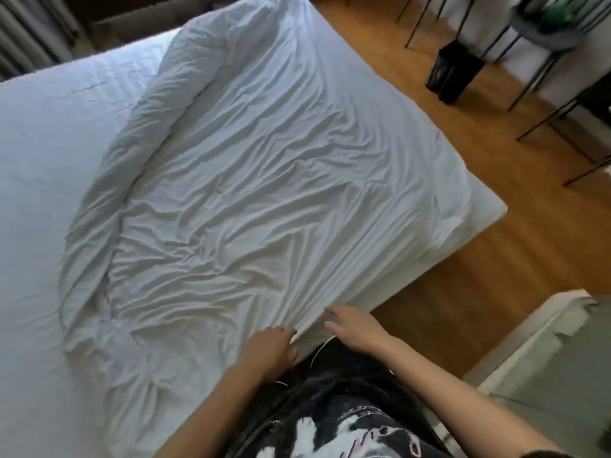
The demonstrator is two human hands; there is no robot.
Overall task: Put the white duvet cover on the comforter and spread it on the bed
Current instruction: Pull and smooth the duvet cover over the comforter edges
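Two hands, left hand (269, 350) and right hand (352, 328), touch one duvet cover (264, 166).

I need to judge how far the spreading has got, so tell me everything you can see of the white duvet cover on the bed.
The white duvet cover looks like soft, thin cotton, heavily creased all over. It lies fairly flat across the right part of the bed, reaching the far end, with its left edge bunched into a thick rolled ridge running lengthwise. Its right side drapes over the mattress edge toward the wooden floor. At the near edge, the left hand pinches the fabric, while the right hand rests on it with fingers straight.
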